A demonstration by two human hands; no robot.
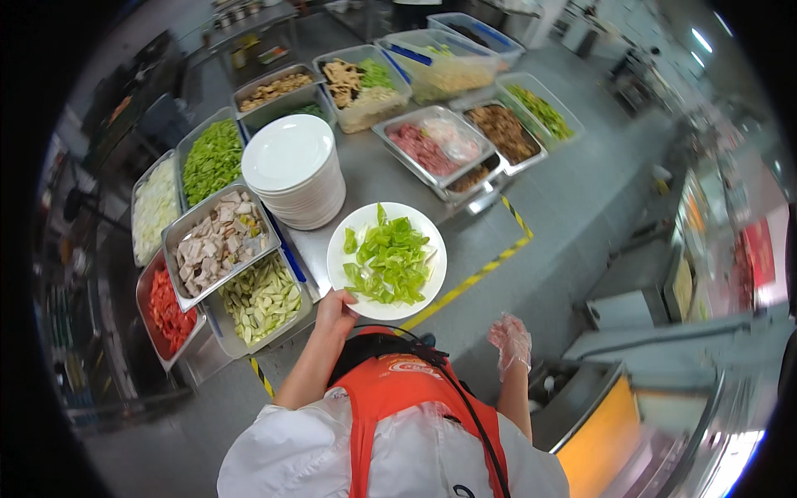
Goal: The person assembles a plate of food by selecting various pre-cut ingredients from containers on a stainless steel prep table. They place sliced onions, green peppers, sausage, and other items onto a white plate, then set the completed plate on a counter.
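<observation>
White and glossy, the plate [430, 289] overlaps the near edge of the bench [370, 178], on the person's side of the stacked plates [299, 178], with loose lettuce [390, 259] heaped across its middle. From overhead it is hard to tell whether its far side rests on the steel or hangs clear. The left hand [336, 312] pinches the rim at the lower left, its other fingers mostly hidden. The right hand [510, 344], in a clear glove, hangs well apart beyond that same edge, half open, with nothing visible in it. I would expect the plate to be stiff, rather heavy for a one-sided pinch, slippery if wet and liable to chip against the bench edge; the leaves should be light, soft and quick to slide on a tilt. Best hold: fingers spread beneath the base, thumb on bare rim, kept level
</observation>
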